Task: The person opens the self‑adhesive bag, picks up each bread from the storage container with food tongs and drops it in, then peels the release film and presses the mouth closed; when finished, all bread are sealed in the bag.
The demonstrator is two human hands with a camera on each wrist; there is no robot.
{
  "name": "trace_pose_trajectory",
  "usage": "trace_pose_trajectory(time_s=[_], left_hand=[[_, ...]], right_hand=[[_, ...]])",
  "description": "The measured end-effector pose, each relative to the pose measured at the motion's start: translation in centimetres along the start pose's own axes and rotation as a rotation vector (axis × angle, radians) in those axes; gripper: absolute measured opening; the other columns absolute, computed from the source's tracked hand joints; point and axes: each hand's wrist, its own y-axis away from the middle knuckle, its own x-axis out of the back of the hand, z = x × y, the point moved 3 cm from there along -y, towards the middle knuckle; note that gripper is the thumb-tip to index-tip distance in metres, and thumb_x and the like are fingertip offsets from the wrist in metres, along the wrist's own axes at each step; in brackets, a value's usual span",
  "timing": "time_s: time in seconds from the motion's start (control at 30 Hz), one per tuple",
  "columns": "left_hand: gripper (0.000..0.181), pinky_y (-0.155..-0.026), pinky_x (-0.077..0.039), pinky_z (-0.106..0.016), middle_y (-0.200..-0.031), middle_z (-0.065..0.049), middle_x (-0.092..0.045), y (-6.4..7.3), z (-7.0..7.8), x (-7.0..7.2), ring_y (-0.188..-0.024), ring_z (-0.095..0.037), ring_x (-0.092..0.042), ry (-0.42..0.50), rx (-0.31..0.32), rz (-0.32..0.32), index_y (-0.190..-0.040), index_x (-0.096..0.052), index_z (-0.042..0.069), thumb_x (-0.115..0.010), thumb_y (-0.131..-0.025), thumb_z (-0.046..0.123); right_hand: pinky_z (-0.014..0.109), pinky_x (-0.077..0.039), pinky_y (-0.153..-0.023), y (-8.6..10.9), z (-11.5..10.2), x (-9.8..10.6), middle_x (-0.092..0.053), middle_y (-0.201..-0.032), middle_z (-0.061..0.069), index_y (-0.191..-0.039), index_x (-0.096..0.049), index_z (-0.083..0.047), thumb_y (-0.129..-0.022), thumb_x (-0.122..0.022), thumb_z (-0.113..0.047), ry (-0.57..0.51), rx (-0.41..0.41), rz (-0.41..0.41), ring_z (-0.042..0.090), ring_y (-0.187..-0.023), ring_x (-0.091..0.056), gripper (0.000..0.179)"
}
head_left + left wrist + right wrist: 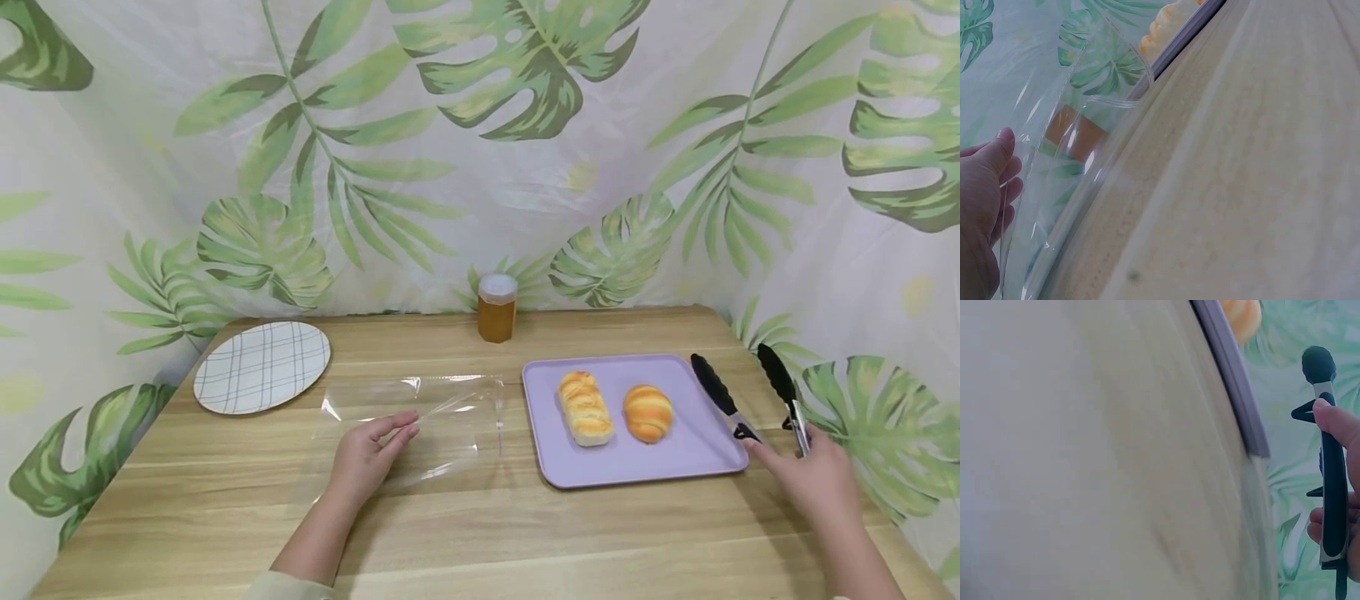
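Note:
My left hand [367, 458] pinches the upper layer of a clear plastic bag [457, 433] between thumb and fingers, pulling it into a peak above the table. In the left wrist view the transparent bag [1054, 175] stretches away from the thumb. At the right, my right hand [813, 475] grips a pair of tongs [801, 425] with black tips, their arms spread apart. The right wrist view shows the thumb pressed on the black handle of the tongs [1334, 500]. A purple tray [645, 471] between the hands bears a long bread loaf [585, 408] and a round bread roll [648, 413].
A white checked plate [262, 367] lies at the table's back left. Near the back edge stands a brown jar with a pale lid [497, 308]. A leaf-patterned cloth [480, 183] hangs behind the wooden table [450, 542].

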Motion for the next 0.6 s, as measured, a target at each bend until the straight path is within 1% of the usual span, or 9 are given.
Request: trace_pose_trajectory(time_s=[0.07, 0.13, 0.2, 0.23, 0.27, 0.43, 0.47, 0.5, 0.6], left_hand=[[0.018, -0.087, -0.059, -0.045, -0.102, -0.007, -0.076, 0.0, 0.0, 0.0, -0.101, -0.026, -0.072, -0.002, 0.0, 0.0, -0.102, -0.077, 0.01, -0.076, -0.085, 0.013], [0.018, -0.087, -0.059, -0.045, -0.102, -0.007, -0.076, 0.0, 0.0, 0.0, -0.101, -0.026, -0.072, -0.002, 0.0, 0.001, -0.102, -0.077, 0.01, -0.076, -0.085, 0.013], [0.018, -0.087, -0.059, -0.045, -0.102, -0.007, -0.076, 0.0, 0.0, 0.0, -0.101, -0.026, -0.072, 0.001, 0.005, 0.0, -0.102, -0.077, 0.009, -0.076, -0.085, 0.013], [0.018, -0.087, -0.059, -0.045, -0.103, -0.007, -0.076, 0.0, 0.0, 0.0, -0.102, -0.026, -0.072, 0.001, 0.007, -0.001, -0.102, -0.077, 0.01, -0.076, -0.085, 0.014], [0.018, -0.088, -0.059, -0.045, -0.103, -0.007, -0.076, 0.0, 0.0, 0.0, -0.102, -0.026, -0.072, 0.0, 0.011, -0.002, -0.102, -0.077, 0.01, -0.076, -0.085, 0.014], [0.019, -0.088, -0.059, -0.046, -0.103, -0.008, -0.076, 0.0, -0.1, 0.0, -0.102, -0.027, -0.072, -0.009, 0.025, -0.009, -0.103, -0.077, 0.01, -0.076, -0.085, 0.015], [0.019, -0.088, -0.059, -0.046, -0.103, -0.008, -0.076, 0.1, -0.1, 0.0, -0.102, -0.027, -0.072, -0.01, 0.025, -0.01, -0.103, -0.077, 0.01, -0.076, -0.085, 0.015], [0.019, -0.088, -0.059, -0.046, -0.103, -0.008, -0.076, 0.1, -0.1, 0.0, -0.101, -0.027, -0.072, -0.009, 0.024, -0.01, -0.103, -0.077, 0.01, -0.076, -0.085, 0.015], [0.019, -0.087, -0.059, -0.046, -0.103, -0.008, -0.076, 0.1, 0.0, 0.0, -0.101, -0.027, -0.072, -0.005, 0.019, -0.009, -0.103, -0.077, 0.01, -0.076, -0.085, 0.015]], right_hand=[[0.072, -0.04, -0.091, 0.9, -0.7, -0.1, -0.042, -0.129, 0.046, -0.147, -0.023, 0.014, -0.085, -0.065, -0.061, 0.025, 0.056, 0.01, 0.061, -0.115, -0.042, 0.106], [0.071, -0.041, -0.088, 1.7, -1.2, -0.3, -0.044, -0.126, 0.045, -0.144, -0.028, 0.014, -0.085, -0.066, -0.059, 0.05, 0.103, 0.009, 0.06, -0.111, -0.045, 0.102], [0.069, -0.043, -0.086, 2.5, -1.7, -0.5, -0.047, -0.123, 0.044, -0.142, -0.032, 0.015, -0.085, -0.067, -0.057, 0.057, 0.139, -0.004, 0.058, -0.108, -0.048, 0.098], [0.07, -0.043, -0.087, 2.9, -1.9, -0.6, -0.046, -0.124, 0.045, -0.141, -0.033, 0.016, -0.085, -0.068, -0.057, 0.067, 0.155, -0.01, 0.059, -0.109, -0.048, 0.098], [0.067, -0.045, -0.084, 3.3, -2.1, -0.7, -0.049, -0.121, 0.044, -0.14, -0.035, 0.015, -0.085, -0.068, -0.057, 0.072, 0.166, -0.018, 0.057, -0.105, -0.05, 0.097], [0.066, -0.046, -0.084, 5.1, -2.7, -1.0, -0.05, -0.125, 0.045, -0.141, -0.039, 0.011, -0.083, -0.069, -0.06, 0.115, 0.199, -0.053, 0.06, -0.108, -0.051, 0.096], [0.067, -0.046, -0.085, 5.4, -2.7, -1.1, -0.049, -0.126, 0.045, -0.141, -0.039, 0.01, -0.083, -0.068, -0.061, 0.121, 0.204, -0.061, 0.061, -0.109, -0.049, 0.096], [0.07, -0.043, -0.087, 5.6, -2.8, -1.1, -0.045, -0.131, 0.045, -0.142, -0.039, 0.01, -0.083, -0.067, -0.062, 0.127, 0.212, -0.067, 0.062, -0.114, -0.046, 0.096], [0.069, -0.044, -0.086, 6.2, -2.8, -1.2, -0.048, -0.131, 0.043, -0.139, -0.044, 0.008, -0.083, -0.068, -0.061, 0.133, 0.237, -0.063, 0.061, -0.114, -0.048, 0.093]])
